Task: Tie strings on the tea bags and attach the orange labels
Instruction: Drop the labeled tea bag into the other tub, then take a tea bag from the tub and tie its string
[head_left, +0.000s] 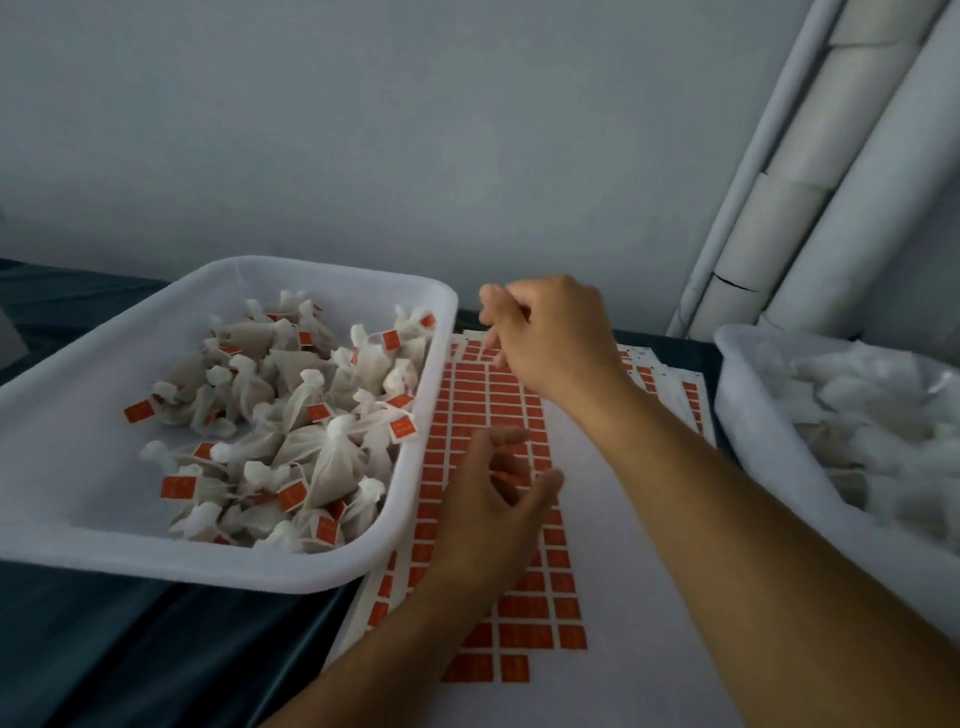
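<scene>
Forearms fill the near edge, both reaching over the label sheet (524, 613). Left hand (493, 499) hovers loose and empty over the sheet's middle, fingers relaxed. Right hand (550, 332) is at the sheet's far end, fingers curled like it's picking at an orange label, though blur means I can't tell if it has one. Finished tea bags (291, 431) sit in the tray (62, 415) left of the sheet, untied ones in the bin (748, 415) to its right. Tip: pin the sheet flat with the free hand and peel from a corner.

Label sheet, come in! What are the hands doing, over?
Left hand open above label sheet. Right hand at sheet's far end, grip unclear. Tied tea bags in left tray. Nothing blocking.
</scene>
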